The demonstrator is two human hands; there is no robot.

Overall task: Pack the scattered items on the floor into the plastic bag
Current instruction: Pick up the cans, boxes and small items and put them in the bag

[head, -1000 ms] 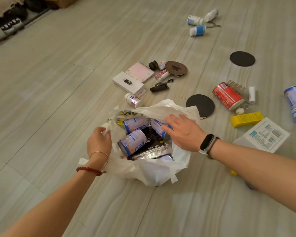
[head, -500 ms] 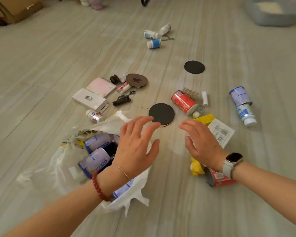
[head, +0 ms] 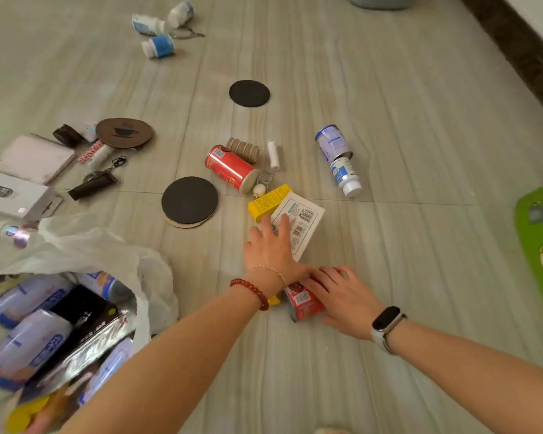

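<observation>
- Head view, looking down: our left hand (head: 271,252) reaches forward with fingers straight, resting on the near edge of a white leaflet packet (head: 300,225) that lies flat on the floor (head: 389,151).
- Our right hand (head: 342,296) lies just behind it, fingers curled over a small red can (head: 301,303); the can lies on its side, its long axis running roughly left to right and one end tilted towards us.
- Touching the packet's far left edge is a yellow box (head: 265,200), its long axis slanting up to the right.
- Beyond it a larger red can (head: 231,167) lies on its side, its long axis slanting from far left to near right.
- White plastic bag (head: 107,245) sits at lower left, well apart from our hands, its mouth open and already holding blue-labelled bottles and a dark pouch.
- Between bag and hands the floor is bare; a black round disc (head: 189,200) lies just beyond that gap.
- To the right, bare floor runs to a green mat (head: 539,233) at the frame edge, and a dark skirting board (head: 521,48) runs along the far right.
- Two blue-and-white bottles (head: 337,155) lie end to end, well right of the larger can.
</observation>
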